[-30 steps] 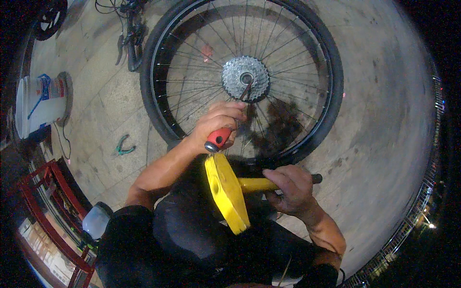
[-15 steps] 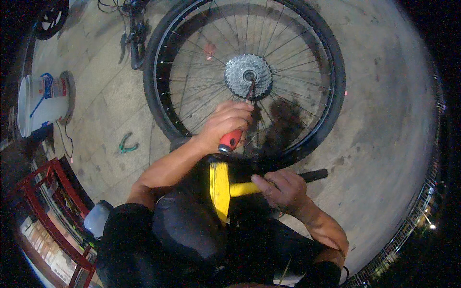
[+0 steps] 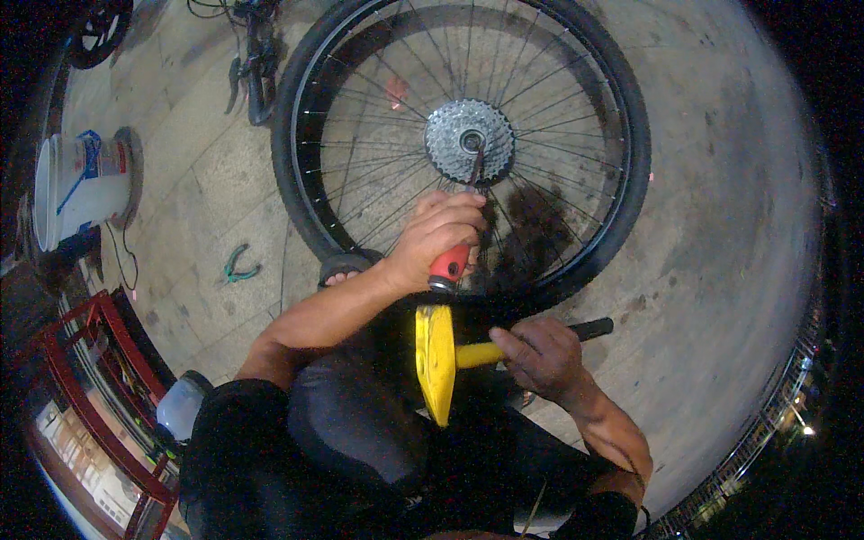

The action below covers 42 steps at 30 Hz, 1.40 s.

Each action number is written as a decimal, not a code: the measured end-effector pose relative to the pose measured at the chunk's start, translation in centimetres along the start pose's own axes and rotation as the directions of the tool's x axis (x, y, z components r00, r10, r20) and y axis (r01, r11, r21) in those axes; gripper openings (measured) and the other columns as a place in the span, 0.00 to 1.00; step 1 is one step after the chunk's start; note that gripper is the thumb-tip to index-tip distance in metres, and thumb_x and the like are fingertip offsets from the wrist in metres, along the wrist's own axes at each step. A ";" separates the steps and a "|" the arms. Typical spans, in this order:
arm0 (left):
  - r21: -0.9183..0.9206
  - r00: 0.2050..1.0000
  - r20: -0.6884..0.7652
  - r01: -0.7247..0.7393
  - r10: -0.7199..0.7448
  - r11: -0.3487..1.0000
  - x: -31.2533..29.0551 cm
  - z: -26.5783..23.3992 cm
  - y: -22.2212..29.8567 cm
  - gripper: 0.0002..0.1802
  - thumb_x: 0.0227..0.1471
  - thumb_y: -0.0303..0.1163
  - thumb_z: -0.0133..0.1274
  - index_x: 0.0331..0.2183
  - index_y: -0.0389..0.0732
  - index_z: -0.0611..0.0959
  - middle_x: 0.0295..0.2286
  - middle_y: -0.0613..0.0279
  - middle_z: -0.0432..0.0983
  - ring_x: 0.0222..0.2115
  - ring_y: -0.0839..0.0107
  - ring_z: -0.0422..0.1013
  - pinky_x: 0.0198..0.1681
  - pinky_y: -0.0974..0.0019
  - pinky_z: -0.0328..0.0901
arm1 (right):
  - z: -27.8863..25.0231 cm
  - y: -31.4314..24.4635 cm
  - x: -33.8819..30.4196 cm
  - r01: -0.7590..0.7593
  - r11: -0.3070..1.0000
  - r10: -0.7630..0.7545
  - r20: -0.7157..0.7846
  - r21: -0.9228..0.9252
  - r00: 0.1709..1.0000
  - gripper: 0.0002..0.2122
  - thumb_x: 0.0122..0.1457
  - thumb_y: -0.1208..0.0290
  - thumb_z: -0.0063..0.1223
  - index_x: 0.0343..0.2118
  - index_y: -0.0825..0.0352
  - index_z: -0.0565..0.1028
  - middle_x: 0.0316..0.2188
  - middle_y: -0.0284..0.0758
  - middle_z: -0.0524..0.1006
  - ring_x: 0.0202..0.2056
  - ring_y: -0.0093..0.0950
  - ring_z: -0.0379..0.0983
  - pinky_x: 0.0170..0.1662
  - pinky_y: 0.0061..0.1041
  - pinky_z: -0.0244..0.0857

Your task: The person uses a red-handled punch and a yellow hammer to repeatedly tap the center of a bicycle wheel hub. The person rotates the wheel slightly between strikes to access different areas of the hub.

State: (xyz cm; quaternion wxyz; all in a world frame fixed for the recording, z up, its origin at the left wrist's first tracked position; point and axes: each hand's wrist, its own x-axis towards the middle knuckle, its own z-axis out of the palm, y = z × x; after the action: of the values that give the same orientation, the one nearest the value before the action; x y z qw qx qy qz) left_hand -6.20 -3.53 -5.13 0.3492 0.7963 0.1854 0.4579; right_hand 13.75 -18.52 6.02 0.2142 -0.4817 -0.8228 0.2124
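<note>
A bicycle wheel (image 3: pixel 638 171) with a black tyre lies before me, its silver cassette (image 3: pixel 445 148) facing up. My left hand (image 3: pixel 438 236) is closed around the red-handled screwdriver (image 3: pixel 450 263), whose dark shaft reaches the hub opening in the middle of the cassette. Where exactly its tip bears is too small to tell. Closer to my body, my right hand (image 3: pixel 543 356) grips the yellow hammer (image 3: pixel 436 360) by its yellow and black handle. The hammer head is just below the screwdriver's butt end, apart from it.
Green-handled pliers (image 3: pixel 241 264) lie on the paved floor to the left. Beyond them stands a white bucket (image 3: pixel 99 202) with blue marks. A red metal frame (image 3: pixel 108 396) is at lower left, and a bicycle handlebar part (image 3: pixel 258 76) lies at the upper left.
The hammer has shifted right, its head now closer under the screwdriver's butt. My left hand and the screwdriver handle have moved slightly right; the shaft stays at the hub.
</note>
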 end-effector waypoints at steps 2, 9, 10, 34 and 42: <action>0.006 1.000 -0.002 0.004 -0.004 1.000 0.0 0.2 0.1 0.17 0.41 0.28 0.62 0.36 0.44 0.75 0.40 0.60 0.75 0.51 0.56 0.69 0.51 0.53 0.58 | -0.2 0.1 -0.1 -0.018 0.999 0.019 0.020 -0.043 1.000 0.19 0.48 0.71 0.59 0.46 0.55 0.77 0.25 0.30 0.72 0.25 0.29 0.71 0.27 0.28 0.68; 0.081 0.999 -0.048 0.015 -0.012 0.997 0.3 1.2 0.9 0.17 0.41 0.29 0.62 0.36 0.44 0.75 0.40 0.59 0.75 0.51 0.55 0.69 0.50 0.53 0.58 | -0.4 0.5 -1.1 -0.036 0.998 0.036 0.001 -0.046 0.999 0.28 0.38 0.78 0.62 0.48 0.59 0.73 0.29 0.35 0.74 0.27 0.35 0.74 0.29 0.34 0.70; 0.085 0.999 -0.045 0.016 -0.012 0.996 0.3 1.3 0.9 0.17 0.41 0.29 0.63 0.36 0.44 0.75 0.40 0.59 0.75 0.51 0.55 0.69 0.50 0.53 0.58 | -0.5 0.6 -1.3 -0.029 0.999 0.030 0.002 -0.019 1.000 0.28 0.38 0.78 0.62 0.49 0.59 0.73 0.29 0.35 0.74 0.27 0.36 0.74 0.30 0.34 0.70; 0.264 0.995 -0.093 0.055 -0.032 0.963 1.9 3.2 2.0 0.21 0.40 0.37 0.68 0.35 0.43 0.76 0.39 0.56 0.75 0.48 0.51 0.71 0.48 0.50 0.62 | -0.5 2.3 -4.6 -0.084 0.996 0.084 -0.078 0.001 0.993 0.26 0.41 0.77 0.59 0.49 0.58 0.74 0.30 0.35 0.75 0.26 0.35 0.73 0.28 0.34 0.69; 0.299 0.991 -0.123 0.083 -0.047 0.951 3.0 3.4 2.7 0.20 0.38 0.34 0.63 0.35 0.41 0.77 0.36 0.56 0.73 0.46 0.54 0.71 0.45 0.55 0.60 | -1.2 2.3 -4.5 -0.109 0.994 0.109 -0.043 -0.006 0.993 0.28 0.39 0.83 0.59 0.49 0.63 0.71 0.28 0.39 0.75 0.25 0.39 0.73 0.27 0.33 0.68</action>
State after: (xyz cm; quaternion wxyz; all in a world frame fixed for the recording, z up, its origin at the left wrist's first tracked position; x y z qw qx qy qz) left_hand -1.79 -4.82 -2.54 0.2264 0.8063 0.2994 0.4571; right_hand 18.06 -21.31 5.04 0.2176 -0.5313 -0.7913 0.2103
